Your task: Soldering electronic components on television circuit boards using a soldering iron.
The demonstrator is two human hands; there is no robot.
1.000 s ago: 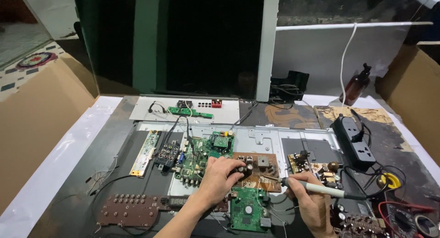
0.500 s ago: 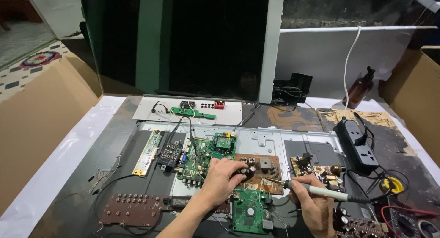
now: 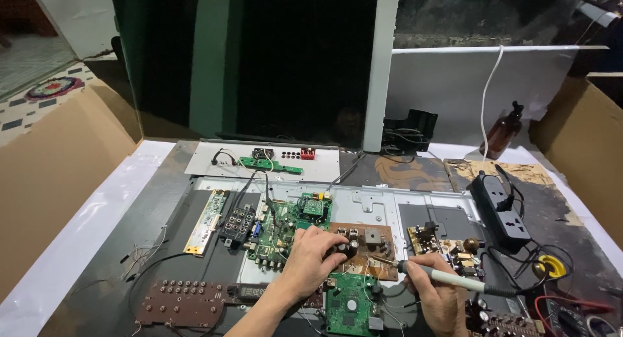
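Black power strip (image 3: 500,209), brown pump bottle (image 3: 505,131), dark upright screen panel (image 3: 259,67), cardboard box wall (image 3: 55,174)

2 hands (image 3: 311,259) – 1 soldering iron (image 3: 448,280) – 1 power strip (image 3: 501,210).

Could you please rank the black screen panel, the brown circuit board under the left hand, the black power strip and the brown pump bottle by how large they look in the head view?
1. Black screen panel, by far.
2. Brown circuit board and black power strip: look alike, so unranked.
3. Brown pump bottle, though it stands farther from the camera.
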